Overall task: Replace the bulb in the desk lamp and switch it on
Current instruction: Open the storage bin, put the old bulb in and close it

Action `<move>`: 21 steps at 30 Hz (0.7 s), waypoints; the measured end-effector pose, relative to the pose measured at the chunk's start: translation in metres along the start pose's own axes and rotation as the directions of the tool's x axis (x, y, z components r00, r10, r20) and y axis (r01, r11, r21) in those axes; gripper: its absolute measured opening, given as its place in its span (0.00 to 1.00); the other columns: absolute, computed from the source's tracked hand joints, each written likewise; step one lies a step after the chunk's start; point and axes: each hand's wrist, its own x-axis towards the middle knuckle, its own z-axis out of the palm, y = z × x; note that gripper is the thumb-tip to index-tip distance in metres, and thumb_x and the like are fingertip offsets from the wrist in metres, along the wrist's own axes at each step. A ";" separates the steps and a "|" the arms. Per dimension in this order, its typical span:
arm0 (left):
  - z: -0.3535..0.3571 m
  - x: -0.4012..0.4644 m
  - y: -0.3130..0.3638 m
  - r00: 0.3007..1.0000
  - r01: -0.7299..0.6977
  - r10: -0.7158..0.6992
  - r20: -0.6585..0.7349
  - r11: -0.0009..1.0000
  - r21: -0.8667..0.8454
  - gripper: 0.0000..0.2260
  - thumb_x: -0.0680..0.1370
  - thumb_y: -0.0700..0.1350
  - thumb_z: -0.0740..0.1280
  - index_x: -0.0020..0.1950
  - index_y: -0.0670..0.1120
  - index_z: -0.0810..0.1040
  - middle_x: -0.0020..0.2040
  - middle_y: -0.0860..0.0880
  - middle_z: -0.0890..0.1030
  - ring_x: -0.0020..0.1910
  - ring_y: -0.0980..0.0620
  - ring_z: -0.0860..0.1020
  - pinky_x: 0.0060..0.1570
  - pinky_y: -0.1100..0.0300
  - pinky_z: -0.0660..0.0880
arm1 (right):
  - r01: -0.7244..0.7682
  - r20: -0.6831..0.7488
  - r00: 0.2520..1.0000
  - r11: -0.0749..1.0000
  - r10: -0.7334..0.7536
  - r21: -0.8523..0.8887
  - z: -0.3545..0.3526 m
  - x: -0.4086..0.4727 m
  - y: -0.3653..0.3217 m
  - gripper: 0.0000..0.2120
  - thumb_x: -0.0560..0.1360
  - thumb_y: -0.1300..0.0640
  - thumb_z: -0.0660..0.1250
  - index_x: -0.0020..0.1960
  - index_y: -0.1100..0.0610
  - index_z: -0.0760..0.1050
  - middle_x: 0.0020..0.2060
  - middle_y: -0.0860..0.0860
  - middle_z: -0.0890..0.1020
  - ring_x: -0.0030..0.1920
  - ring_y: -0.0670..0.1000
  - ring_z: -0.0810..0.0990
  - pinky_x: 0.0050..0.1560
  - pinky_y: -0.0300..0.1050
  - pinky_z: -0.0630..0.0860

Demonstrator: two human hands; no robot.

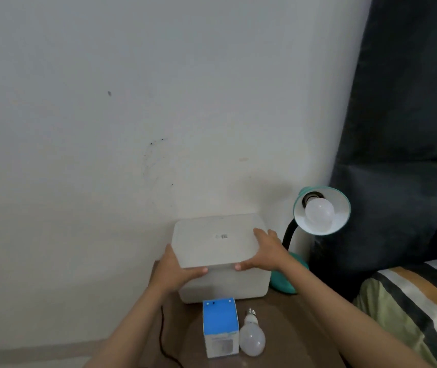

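A teal desk lamp (343, 200) stands at the back right of the small brown table (291, 322), its shade tilted toward me with an unlit white bulb (319, 214) screwed in. A loose white bulb (252, 338) lies on the table in front, beside a blue and white bulb box (220, 322) standing upright. A white plastic storage box (225, 285) sits against the wall. My left hand (177, 269) grips the left front edge of its lid (212, 240). My right hand (262, 251) grips the lid's right edge.
A black cable (162, 338) runs down the table's left side. A dark headboard cushion (398, 128) rises right of the lamp, and a striped bedspread (411, 309) lies at the lower right. A white wall (132, 115) stands directly behind the table.
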 end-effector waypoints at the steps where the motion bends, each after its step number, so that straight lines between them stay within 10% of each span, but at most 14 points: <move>1: 0.000 -0.002 0.000 1.000 -0.020 0.020 -0.004 1.000 -0.024 0.41 0.57 0.53 0.81 0.63 0.48 0.64 0.62 0.48 0.73 0.60 0.51 0.72 0.55 0.57 0.71 | 0.002 -0.002 1.000 1.000 -0.002 0.005 0.000 0.000 0.000 0.61 0.50 0.33 0.78 0.74 0.53 0.53 0.69 0.57 0.60 0.69 0.59 0.62 0.69 0.55 0.65; 21: -0.019 -0.062 0.034 0.949 -0.236 0.209 -0.234 0.967 -0.092 0.36 0.60 0.53 0.79 0.63 0.51 0.66 0.57 0.55 0.74 0.55 0.57 0.72 0.44 0.67 0.68 | 0.185 -0.188 0.967 0.981 -0.172 0.055 -0.038 -0.064 -0.026 0.58 0.52 0.36 0.79 0.73 0.55 0.57 0.73 0.55 0.55 0.72 0.56 0.57 0.73 0.53 0.59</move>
